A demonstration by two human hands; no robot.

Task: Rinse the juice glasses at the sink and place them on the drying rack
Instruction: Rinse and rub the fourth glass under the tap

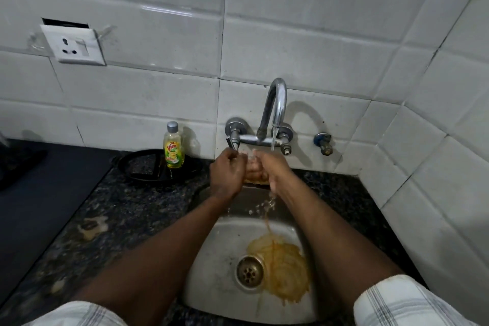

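I see a white tiled wall (291,34) behind everything, then the dark speckled counter (127,209) with a steel sink (211,259) set into it. Orange juice residue (280,270) pools in the basin just right of the drain (250,270). A curved chrome tap (274,108) on the wall runs a thin stream of water (274,140). To the left, a yellow dish soap bottle (173,145) stands on a black tray (156,167), and a white socket (74,45) sits higher on the tiles. No drying rack is in view.

My left hand (227,172) and right hand (272,169) meet under the spout at the back edge of the sink, with the juice glass (255,169) held between them. The glass is mostly hidden; only a clear, orange-tinted patch shows in the gap. The left fingers (238,157) curl around its left side, and the right hand wraps it from the right. Tinted water spills from under the right hand into the basin.

I judge this as mid-rinse. The glass lies directly between both palms, equally near to each, and I cannot tell its long axis for certain, though the runoff suggests it is tipped toward the right and down. The next move turns on which hand carries it out
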